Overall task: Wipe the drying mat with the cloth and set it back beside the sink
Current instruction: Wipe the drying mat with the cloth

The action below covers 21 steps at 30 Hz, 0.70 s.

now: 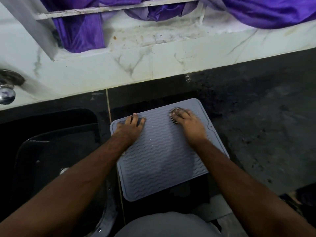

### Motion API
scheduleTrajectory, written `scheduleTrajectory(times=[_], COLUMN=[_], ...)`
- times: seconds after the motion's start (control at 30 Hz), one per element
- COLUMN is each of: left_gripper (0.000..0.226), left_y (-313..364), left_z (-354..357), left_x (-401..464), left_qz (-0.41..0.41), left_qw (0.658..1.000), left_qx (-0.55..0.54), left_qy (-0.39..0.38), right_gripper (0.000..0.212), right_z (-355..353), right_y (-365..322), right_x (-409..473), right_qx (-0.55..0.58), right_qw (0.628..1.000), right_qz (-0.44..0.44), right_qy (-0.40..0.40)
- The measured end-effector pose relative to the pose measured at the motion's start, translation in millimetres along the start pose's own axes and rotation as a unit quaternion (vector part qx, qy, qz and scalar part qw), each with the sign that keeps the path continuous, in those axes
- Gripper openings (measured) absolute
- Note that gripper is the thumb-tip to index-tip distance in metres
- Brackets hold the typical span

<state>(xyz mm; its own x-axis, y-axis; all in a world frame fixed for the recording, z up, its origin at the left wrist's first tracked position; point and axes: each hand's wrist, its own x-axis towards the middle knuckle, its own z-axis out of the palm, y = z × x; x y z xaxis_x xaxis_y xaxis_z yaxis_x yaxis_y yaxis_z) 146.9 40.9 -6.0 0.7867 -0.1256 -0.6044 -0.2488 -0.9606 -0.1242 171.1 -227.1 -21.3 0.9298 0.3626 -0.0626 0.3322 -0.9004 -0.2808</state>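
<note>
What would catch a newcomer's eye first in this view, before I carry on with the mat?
Most striking is the grey wavy-ribbed drying mat, lying on the dark counter just right of the black sink. Both hands press on its far half: the left hand flat near its left edge, the right hand blurred over something dark, perhaps the cloth. Above, purple fabric hangs over the stained white ledge.

The drying mat (164, 151) is a grey-lilac rectangular sheet with rounded corners, a raised rim and rows of wavy ridges. It lies flat on the dark counter (256, 125), turned slightly clockwise, with the black sink (51, 142) just beside it at nine o'clock. Its near edge overhangs the counter's front. The cloth is blurred, bunched on the mat toward one o'clock.
</note>
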Motion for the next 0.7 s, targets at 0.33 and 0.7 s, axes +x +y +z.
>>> scheduleTrajectory(times=[0.33, 0.7], left_gripper=[0.087, 0.131], left_y=[-16, -19], left_z=[-5, -13], left_x=[-10, -20], left_qz=[0.043, 0.044], left_qw=[0.999, 0.999], left_qx=[0.006, 0.032], left_qy=[0.023, 0.003], right_gripper=[0.057, 0.065], right_z=[-3, 39], right_y=[4, -128], right_x=[-15, -40], right_qx=[0.021, -0.038], right_qw=[0.983, 0.998], right_qz=[0.179, 0.026], right_qy=[0.041, -0.043])
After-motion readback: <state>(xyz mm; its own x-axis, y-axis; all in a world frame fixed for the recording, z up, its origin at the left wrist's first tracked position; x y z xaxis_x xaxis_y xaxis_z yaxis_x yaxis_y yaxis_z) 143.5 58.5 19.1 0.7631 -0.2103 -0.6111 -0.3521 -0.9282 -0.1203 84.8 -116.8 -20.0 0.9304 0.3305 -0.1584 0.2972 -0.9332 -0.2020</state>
